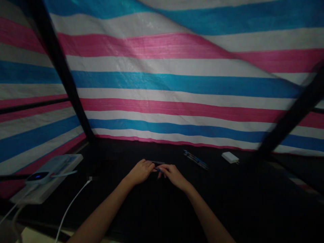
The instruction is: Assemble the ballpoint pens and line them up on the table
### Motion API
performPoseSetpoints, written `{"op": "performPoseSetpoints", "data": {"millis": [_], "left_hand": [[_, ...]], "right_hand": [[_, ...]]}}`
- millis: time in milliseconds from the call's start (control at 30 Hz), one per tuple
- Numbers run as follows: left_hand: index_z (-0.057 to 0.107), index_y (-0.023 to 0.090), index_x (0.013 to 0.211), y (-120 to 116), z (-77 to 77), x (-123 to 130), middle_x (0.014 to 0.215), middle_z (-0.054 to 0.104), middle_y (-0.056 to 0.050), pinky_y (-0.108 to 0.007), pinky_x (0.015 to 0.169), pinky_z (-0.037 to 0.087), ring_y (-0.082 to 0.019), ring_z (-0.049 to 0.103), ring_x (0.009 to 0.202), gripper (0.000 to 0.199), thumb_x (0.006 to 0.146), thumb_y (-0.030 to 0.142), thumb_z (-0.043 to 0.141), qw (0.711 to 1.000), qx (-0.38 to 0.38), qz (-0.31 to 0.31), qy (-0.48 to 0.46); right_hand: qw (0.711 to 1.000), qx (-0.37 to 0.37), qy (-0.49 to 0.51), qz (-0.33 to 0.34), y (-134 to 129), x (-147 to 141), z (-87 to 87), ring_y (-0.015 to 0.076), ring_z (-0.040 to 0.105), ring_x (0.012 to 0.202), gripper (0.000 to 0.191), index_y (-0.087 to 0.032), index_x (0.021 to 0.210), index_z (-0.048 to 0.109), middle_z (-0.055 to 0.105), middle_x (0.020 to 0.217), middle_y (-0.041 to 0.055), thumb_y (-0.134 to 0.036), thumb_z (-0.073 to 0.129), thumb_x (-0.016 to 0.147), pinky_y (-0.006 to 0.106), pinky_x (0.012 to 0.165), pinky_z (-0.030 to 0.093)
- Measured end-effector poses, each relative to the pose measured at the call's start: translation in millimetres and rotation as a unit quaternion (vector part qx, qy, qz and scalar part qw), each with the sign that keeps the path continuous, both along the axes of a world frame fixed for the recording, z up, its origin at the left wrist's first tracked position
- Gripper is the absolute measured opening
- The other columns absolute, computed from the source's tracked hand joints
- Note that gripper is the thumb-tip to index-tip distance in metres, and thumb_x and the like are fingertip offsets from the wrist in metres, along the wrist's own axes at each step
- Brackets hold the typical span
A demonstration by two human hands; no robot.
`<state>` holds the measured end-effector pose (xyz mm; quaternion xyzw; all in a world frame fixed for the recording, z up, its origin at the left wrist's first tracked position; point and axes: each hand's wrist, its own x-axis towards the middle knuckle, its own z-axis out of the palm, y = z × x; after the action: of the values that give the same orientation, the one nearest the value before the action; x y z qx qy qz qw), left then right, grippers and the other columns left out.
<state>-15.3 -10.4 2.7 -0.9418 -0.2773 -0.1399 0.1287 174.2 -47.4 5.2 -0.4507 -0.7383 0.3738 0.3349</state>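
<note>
My left hand (140, 172) and my right hand (173, 175) meet at the middle of a dark table (126, 206), fingertips nearly touching. A slim dark stick (157, 162) lies across the left hand's fingers, and a small blue piece (159, 170) sits under the right hand's fingertips. The dim light hides exactly how each is held. To the right, a bundle of thin blue-patterned pens (195, 159) lies apart from both hands. Beyond it is a white plug charger (230, 157).
A white power bank (37, 177) with a lit blue display rests on a pale flat box (53, 185) at the left, with a white cable (72, 202) running down from it. Black poles and a pink, white and blue striped tarp (162, 87) stand behind the table.
</note>
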Motion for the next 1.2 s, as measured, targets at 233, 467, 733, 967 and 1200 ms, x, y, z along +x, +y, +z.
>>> {"op": "performPoseSetpoints", "data": {"millis": [233, 467, 733, 967, 1200], "left_hand": [[0.049, 0.014, 0.087, -3, 1.4, 2, 0.082, 0.059, -0.004, -0.031, 0.070, 0.034, -0.017, 0.055, 0.076, 0.015, 0.090, 0.023, 0.037, 1.000, 0.014, -0.017, 0.010], [0.049, 0.015, 0.082, 2, 2.4, -3, 0.077, 0.059, -0.003, -0.030, 0.066, 0.034, -0.016, 0.055, 0.071, 0.018, 0.091, 0.023, 0.036, 0.999, -0.019, 0.029, -0.014], [0.050, 0.016, 0.082, 6, 3.0, -10, 0.075, 0.059, -0.002, -0.029, 0.066, 0.034, -0.016, 0.056, 0.069, 0.020, 0.091, 0.026, 0.034, 0.996, -0.032, 0.069, -0.051], [0.050, 0.015, 0.084, -1, 2.9, 0, 0.081, 0.061, -0.003, -0.029, 0.068, 0.034, -0.016, 0.057, 0.075, 0.018, 0.091, 0.024, 0.036, 0.999, -0.045, 0.015, -0.027], [0.050, 0.015, 0.085, 0, 3.2, -3, 0.080, 0.061, -0.003, -0.029, 0.067, 0.034, -0.017, 0.057, 0.074, 0.019, 0.091, 0.026, 0.035, 0.999, -0.037, 0.019, -0.035]], "right_hand": [[0.999, -0.032, 0.020, -0.008, 1, 0, -5.7, 0.0114, 0.053, 0.062, 0.041, -0.021, 0.120, 0.045, 0.064, 0.083, 0.0031, -0.035, 0.045, 0.082, 0.026, 0.061, 0.042], [0.991, 0.030, -0.097, -0.085, 1, 10, 3.7, 0.0170, 0.058, 0.082, 0.022, -0.025, 0.095, 0.064, 0.066, 0.091, 0.0010, -0.030, 0.053, 0.077, 0.030, 0.075, 0.040], [0.983, 0.092, -0.120, -0.109, 0, 17, 12.0, 0.0173, 0.057, 0.087, 0.021, -0.023, 0.093, 0.065, 0.064, 0.093, 0.0029, -0.026, 0.049, 0.079, 0.029, 0.079, 0.039], [0.990, 0.103, -0.091, -0.044, -4, 8, 6.8, 0.0171, 0.054, 0.092, 0.028, -0.022, 0.103, 0.059, 0.060, 0.097, 0.0036, -0.019, 0.053, 0.076, 0.032, 0.085, 0.038], [0.995, 0.073, -0.033, -0.057, -5, 1, 6.8, 0.0127, 0.054, 0.074, 0.019, -0.019, 0.093, 0.051, 0.057, 0.083, 0.0009, -0.015, 0.052, 0.075, 0.026, 0.068, 0.042]]}}
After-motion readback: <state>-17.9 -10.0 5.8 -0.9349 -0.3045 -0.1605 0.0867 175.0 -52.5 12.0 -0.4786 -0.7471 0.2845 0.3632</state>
